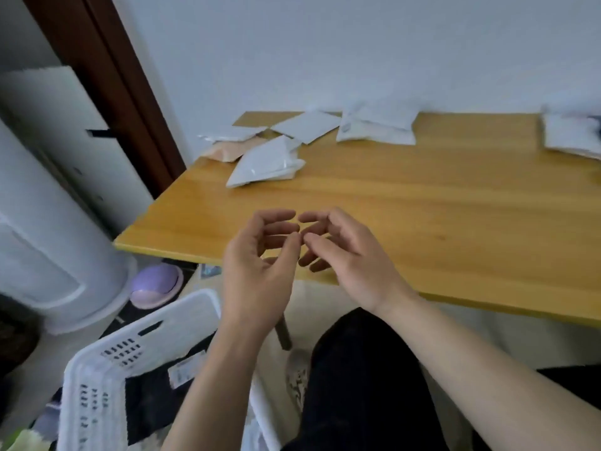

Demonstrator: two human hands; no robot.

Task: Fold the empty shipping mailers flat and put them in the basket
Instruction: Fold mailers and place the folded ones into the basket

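With the wooden table [406, 216] taken as the landmark, the white basket [136, 349] is seen on the floor below its near left corner, with something dark and a labelled item already lying inside. On the table's far left part a cluster of white mailers is spread: a puffy, unfolded one [265, 162] lies nearest, a flat one [307, 126] behind it, and a plump pair [377, 126] further right against the wall. Above the table's near edge the left hand [257, 265] is held empty, fingers loosely curled and apart; just beside it the right hand [344, 255] is likewise empty and half open, fingertips almost meeting the left's. Another mailer stack [572, 135] rests at the table's far right end. A fresh mailer is judged to be the next thing needed; the nearest puffy one is best drawn to the near edge, its trapped air pressed out from the closed end toward the opening, and the crease run flat before it is lowered into the basket
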